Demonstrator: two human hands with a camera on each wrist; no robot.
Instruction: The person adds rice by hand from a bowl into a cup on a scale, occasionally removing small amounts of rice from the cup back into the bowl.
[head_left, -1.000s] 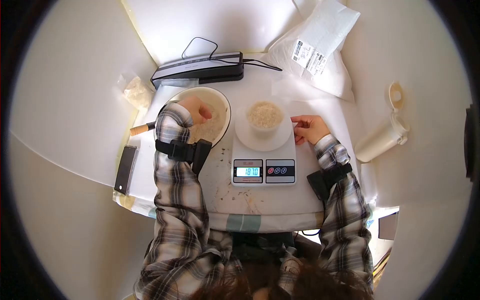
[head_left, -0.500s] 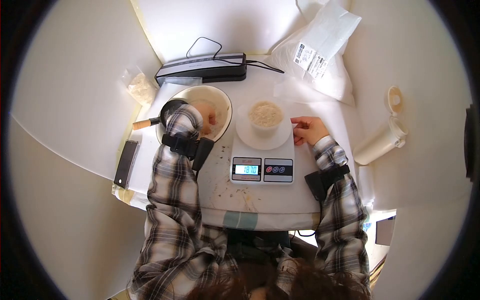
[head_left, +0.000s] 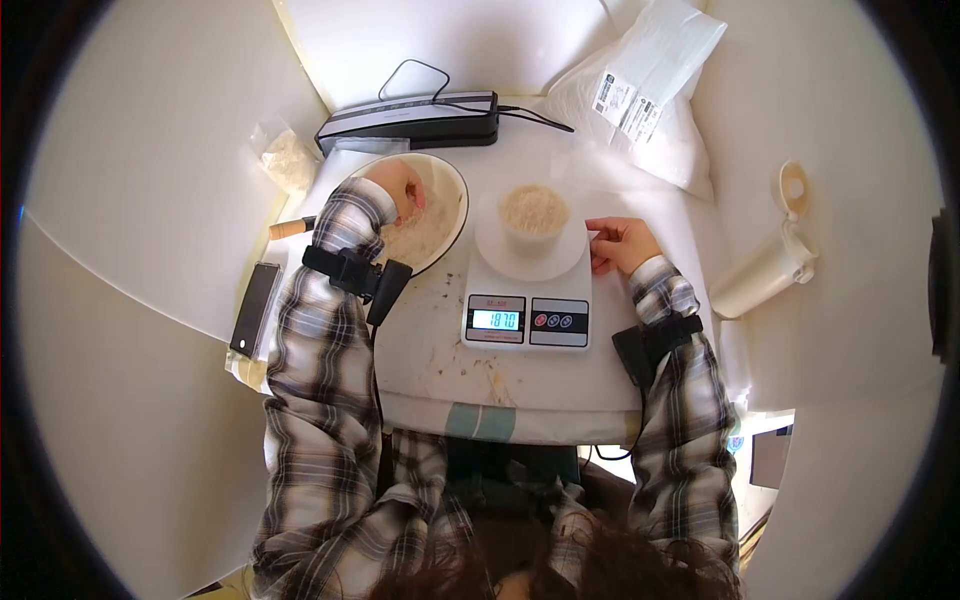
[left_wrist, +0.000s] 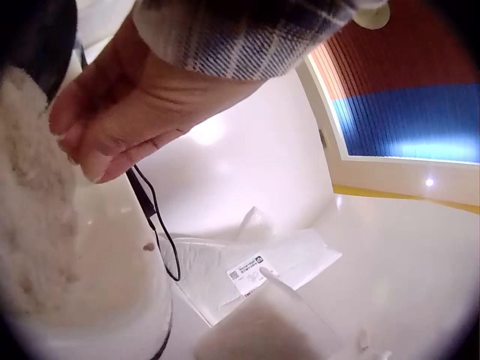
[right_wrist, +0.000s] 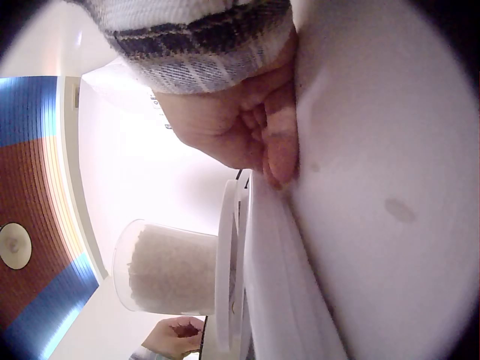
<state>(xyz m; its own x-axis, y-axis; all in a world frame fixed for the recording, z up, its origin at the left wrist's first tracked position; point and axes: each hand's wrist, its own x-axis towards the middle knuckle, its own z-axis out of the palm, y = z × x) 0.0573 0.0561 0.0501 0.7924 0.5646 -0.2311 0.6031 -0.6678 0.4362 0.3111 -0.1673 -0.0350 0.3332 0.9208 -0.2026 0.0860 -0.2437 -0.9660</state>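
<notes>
Left hand [head_left: 405, 195] in bowl [head_left: 466, 200], upper left, fingertips [left_wrist: 82, 154] bunched, pinching loose rice [head_left: 430, 228]: light, runny, better scooped cupped. Right hand [head_left: 620, 245] loosely curled beside scale [head_left: 528, 322].

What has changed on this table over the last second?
The left hand dipped into the rice in the bowl, then drew back toward its far rim; its fingers are bunched above the grains, and whether they hold any is unclear. The right hand stayed resting beside the scale, the cup of rice stayed on it, and the display still reads 187.0.
</notes>
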